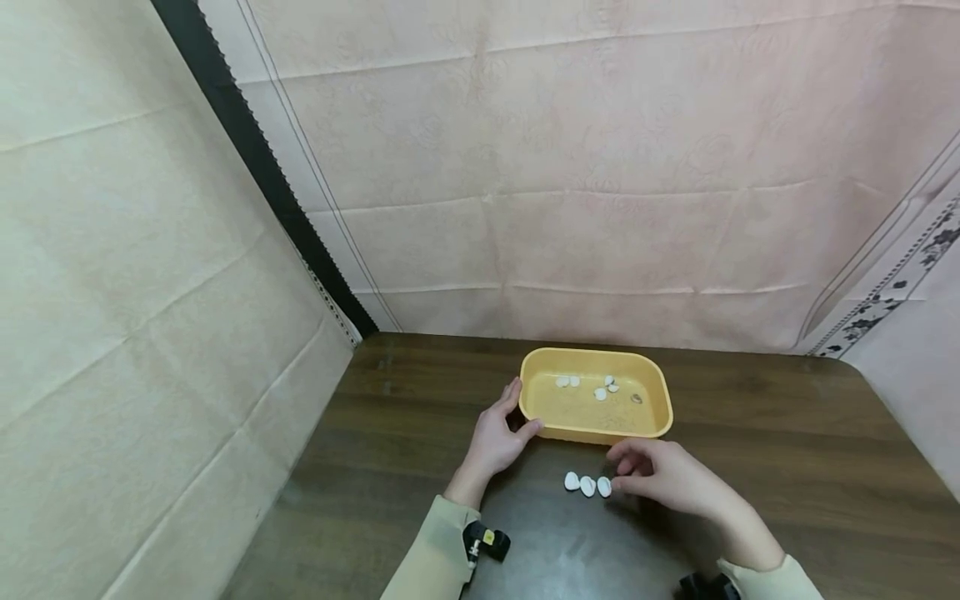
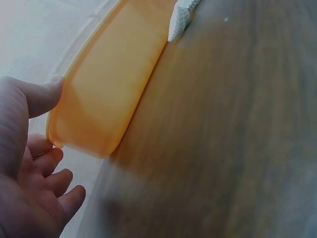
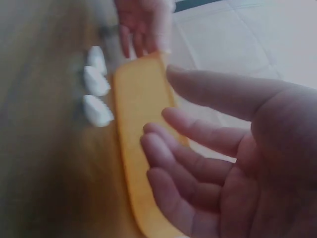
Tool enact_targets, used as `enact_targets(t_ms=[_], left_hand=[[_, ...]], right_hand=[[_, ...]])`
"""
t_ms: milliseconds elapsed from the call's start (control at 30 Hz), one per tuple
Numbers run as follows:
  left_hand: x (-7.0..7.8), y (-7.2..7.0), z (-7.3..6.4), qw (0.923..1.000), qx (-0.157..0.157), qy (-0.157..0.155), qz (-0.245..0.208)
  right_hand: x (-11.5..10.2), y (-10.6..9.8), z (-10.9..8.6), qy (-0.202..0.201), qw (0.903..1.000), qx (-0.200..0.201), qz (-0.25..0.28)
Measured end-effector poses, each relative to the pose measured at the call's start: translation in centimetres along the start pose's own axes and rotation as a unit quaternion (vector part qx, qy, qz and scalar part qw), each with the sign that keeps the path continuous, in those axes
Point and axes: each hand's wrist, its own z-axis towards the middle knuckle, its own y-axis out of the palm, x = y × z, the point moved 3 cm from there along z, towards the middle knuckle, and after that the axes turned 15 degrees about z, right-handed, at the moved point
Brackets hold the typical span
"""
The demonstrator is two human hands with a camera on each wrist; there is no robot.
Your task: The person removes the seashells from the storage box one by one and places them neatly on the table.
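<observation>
I see the person's right hand [image 3: 267, 153] with thumb extended and fingers [image 3: 198, 163] loosely bent, partly covering the orange-yellow tray [image 3: 136, 94]; contact with it cannot be determined. The left hand [image 3: 146, 22] is located at the tray's far end, fingertips at the rim. Three white pieces [image 3: 95, 81], blurred, lie in a row on the brown desk [image 3: 44, 148], just beside the tray's long side.

Pale green sleeves [image 1: 429, 552]; black wrist cameras [image 1: 498, 547].
</observation>
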Motion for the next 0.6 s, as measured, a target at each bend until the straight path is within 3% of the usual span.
enact_targets(t_ms=[233, 500, 600], left_hand=[[-0.1, 0.1, 0.0, 1.0000, 0.000, -0.003, 0.000], [-0.1, -0.1, 0.1, 1.0000, -0.002, 0.000, -0.003], [0.0, -0.1, -0.1, 1.0000, -0.001, 0.003, -0.003]], right_hand=[[-1.1, -2.2, 1.8, 0.002, 0.9993, 0.037, -0.003], [-0.4, -3.5, 5.0, 0.013, 0.9937, 0.111, 0.013], [0.4, -3.6, 6.2, 0.022, 0.9936, 0.110, 0.012]])
